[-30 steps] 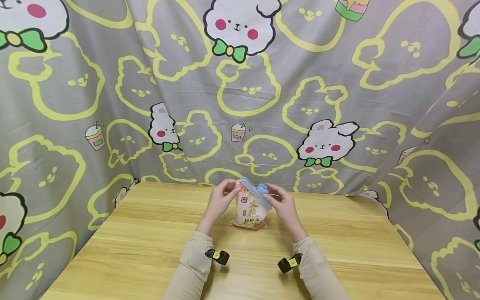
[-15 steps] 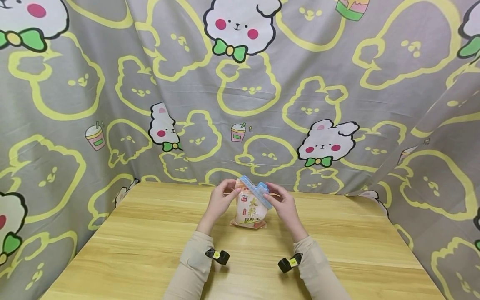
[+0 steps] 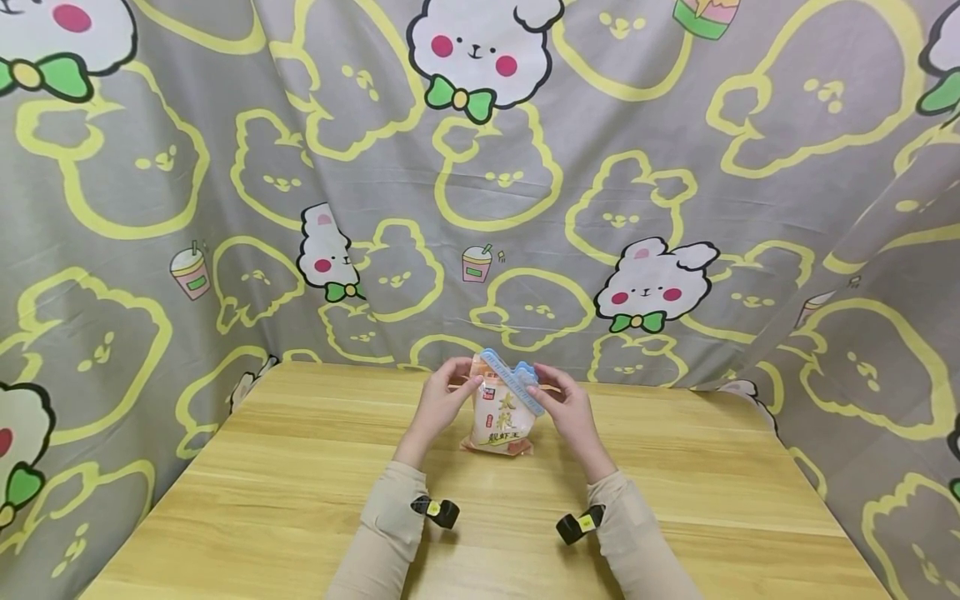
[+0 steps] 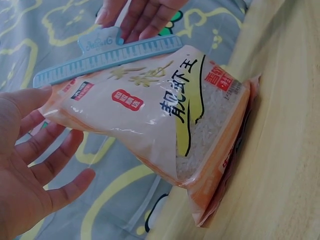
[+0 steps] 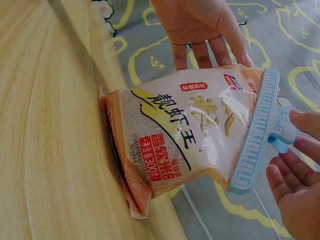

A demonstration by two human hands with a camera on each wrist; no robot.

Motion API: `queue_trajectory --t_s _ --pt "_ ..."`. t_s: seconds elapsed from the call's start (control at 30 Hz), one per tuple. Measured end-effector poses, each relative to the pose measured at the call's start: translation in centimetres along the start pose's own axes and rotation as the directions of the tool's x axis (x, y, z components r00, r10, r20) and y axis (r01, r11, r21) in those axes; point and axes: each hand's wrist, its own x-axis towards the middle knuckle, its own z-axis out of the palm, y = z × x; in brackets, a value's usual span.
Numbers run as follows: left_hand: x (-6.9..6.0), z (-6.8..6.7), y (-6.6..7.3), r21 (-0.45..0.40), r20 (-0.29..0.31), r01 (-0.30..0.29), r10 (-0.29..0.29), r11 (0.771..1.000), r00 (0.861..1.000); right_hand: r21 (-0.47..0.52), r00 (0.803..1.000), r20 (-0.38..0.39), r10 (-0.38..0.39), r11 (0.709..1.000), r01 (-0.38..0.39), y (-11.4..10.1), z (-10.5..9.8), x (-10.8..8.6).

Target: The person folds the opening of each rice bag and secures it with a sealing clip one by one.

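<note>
A small clear-fronted bag of rice (image 3: 504, 421) with orange edges stands upright on the table. Across its top, at a slant, sits a light blue sealing clip (image 3: 512, 381) with a piano-key pattern. My left hand (image 3: 442, 400) pinches the bag's upper left corner by thumb and index finger; in the left wrist view its other fingers (image 4: 65, 155) spread behind the bag. On the other side, my right hand (image 3: 568, 407) holds the clip's handle (image 5: 286, 129) between thumb and fingers, as the right wrist view shows. White grains show through the bag's lower window (image 4: 207, 132).
The wooden table (image 3: 262, 483) spreads around both forearms. A grey patterned curtain (image 3: 525, 192) hangs close behind the table and along its sides. Each sleeve carries a black wrist camera (image 3: 442, 512).
Both hands keep their hold. The clip and the top of the bag have shifted very slightly upward; otherwise the scene looks the same.
</note>
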Motion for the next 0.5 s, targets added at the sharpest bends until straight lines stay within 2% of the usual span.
queue_trajectory --t_s 0.37,0.5 --pt "0.04 -0.07 -0.26 0.014 -0.006 0.006 -0.006 1.0 1.0 -0.001 1.0 0.015 0.009 1.0 -0.009 0.15 -0.15 0.04" --pt "0.24 -0.03 -0.38 0.018 0.002 0.007 -0.007 1.0 1.0 0.008 1.0 0.021 0.014 1.0 -0.014 -0.78 -0.2 -0.21"
